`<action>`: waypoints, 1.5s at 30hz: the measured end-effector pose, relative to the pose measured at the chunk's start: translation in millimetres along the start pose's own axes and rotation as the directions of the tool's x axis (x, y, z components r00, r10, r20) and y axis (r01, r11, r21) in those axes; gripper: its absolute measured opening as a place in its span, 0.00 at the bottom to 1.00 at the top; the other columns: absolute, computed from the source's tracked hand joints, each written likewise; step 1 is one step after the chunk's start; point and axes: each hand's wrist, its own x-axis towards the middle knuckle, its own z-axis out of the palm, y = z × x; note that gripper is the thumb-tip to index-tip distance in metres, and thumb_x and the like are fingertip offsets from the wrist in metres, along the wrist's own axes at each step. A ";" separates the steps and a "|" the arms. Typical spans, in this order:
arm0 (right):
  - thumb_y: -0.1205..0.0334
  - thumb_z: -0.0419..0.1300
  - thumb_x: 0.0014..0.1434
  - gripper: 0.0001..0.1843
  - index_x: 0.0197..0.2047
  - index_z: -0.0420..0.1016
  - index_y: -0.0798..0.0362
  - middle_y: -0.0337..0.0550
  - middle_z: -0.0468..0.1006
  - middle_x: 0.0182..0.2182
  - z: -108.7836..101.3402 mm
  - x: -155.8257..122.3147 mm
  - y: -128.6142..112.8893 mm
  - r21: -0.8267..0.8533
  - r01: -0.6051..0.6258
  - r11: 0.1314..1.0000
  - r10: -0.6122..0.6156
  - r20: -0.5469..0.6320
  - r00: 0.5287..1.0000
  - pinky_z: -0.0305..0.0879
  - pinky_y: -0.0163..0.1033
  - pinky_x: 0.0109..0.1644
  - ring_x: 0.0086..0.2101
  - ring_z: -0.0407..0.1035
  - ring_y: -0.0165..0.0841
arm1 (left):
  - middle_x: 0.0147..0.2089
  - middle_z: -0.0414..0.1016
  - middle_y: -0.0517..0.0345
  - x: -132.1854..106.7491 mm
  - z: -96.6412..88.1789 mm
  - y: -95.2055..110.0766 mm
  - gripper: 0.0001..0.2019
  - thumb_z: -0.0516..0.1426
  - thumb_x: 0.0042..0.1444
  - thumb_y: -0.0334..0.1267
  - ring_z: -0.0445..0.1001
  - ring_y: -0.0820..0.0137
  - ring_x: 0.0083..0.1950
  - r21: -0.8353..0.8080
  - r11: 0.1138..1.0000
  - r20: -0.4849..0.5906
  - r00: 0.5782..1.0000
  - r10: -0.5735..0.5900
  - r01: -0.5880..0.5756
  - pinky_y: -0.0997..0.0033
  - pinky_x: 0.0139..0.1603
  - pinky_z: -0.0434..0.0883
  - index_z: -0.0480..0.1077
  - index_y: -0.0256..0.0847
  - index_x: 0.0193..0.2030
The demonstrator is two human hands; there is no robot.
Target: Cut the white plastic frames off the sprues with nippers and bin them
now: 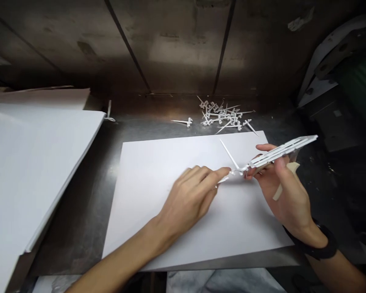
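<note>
My right hand is closed around a white slotted plastic part, held up at a tilt over the right side of a white sheet. At the part's left end, a thin branched white plastic piece with a long spike sticks out; it looks like a moulding sprue. My left hand pinches this sprue between thumb and fingers, close to the slotted part. Whether the sprue is still joined to the part I cannot tell. A beige strip shows at my right hand's fingers.
Behind the sheet, several similar white sprues lie heaped on the dark metal table, with a single sprue to their left. A large white-covered box stands at left. Dark machinery is at right, a metal wall behind.
</note>
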 end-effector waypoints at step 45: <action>0.66 0.61 0.71 0.06 0.40 0.78 0.56 0.42 0.64 0.37 -6.6 17.6 -23.2 0.414 0.195 0.889 -0.090 -0.259 0.962 0.76 0.38 0.41 0.35 0.62 0.33 | 0.63 0.71 0.54 8.6 -12.0 -14.8 0.35 0.70 0.63 0.35 0.75 0.63 0.60 -0.130 0.982 -0.214 0.963 -0.162 0.137 0.61 0.62 0.76 0.64 0.53 0.73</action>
